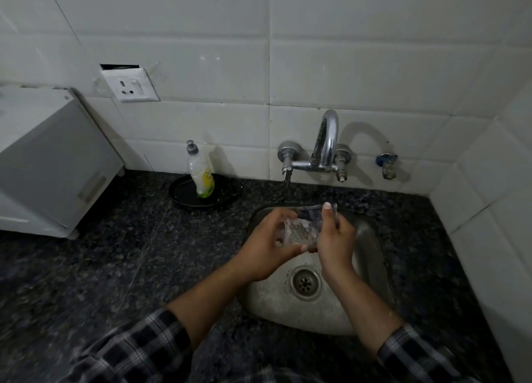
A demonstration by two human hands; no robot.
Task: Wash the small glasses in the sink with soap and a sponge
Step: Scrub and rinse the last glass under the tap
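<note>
Dark granite counter (pixel 86 267) on our left, soap bottle (pixel 201 175) standing in its black dish (pixel 184 195), and over the sink (pixel 288 310) our left hand (pixel 267 247) cups the small glass (pixel 302 227) while our right hand (pixel 334 238) pinches its rim, so, if slick, it could slip and crack on the steel.

Small clear glass (pixel 302 228), textured wall, wet, tilted on side over sink (pixel 371 256). You hold it between left hand (pixel 269 249) and right hand (pixel 336 238), right thumb at upper rim. Sink: steel, wet, drain bare. Soap (pixel 202 175): clear bottle, yellow-green liquid, grey cap, upright, back-left of sink.
</note>
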